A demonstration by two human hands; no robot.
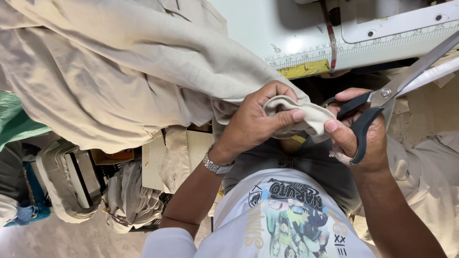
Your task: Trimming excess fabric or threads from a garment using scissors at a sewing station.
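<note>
Far left: a green cloth (14,119) at the edge of view, and below it stacks of folded beige cut pieces (129,196) on the floor. A large beige fabric (110,71) spills from the upper left corner across the near edge of the white sewing table (248,28) and down toward the person's lap. Left hand (258,122), with a metal wristwatch (216,166) on the wrist, is clenched around a bunched fold of that fabric, thumb pressing the fold from the front. The pinched fabric end (311,117) sits between the two hands, just below the table's near edge, over the lap. Right hand (363,138) grips black-handled scissors (382,98), fingers through the loops, thumb tip touching the fabric end; blades closed and pointing to the upper right, away from the cloth. A measuring scale with a yellow tape piece (306,69) runs along the table's front edge.
</note>
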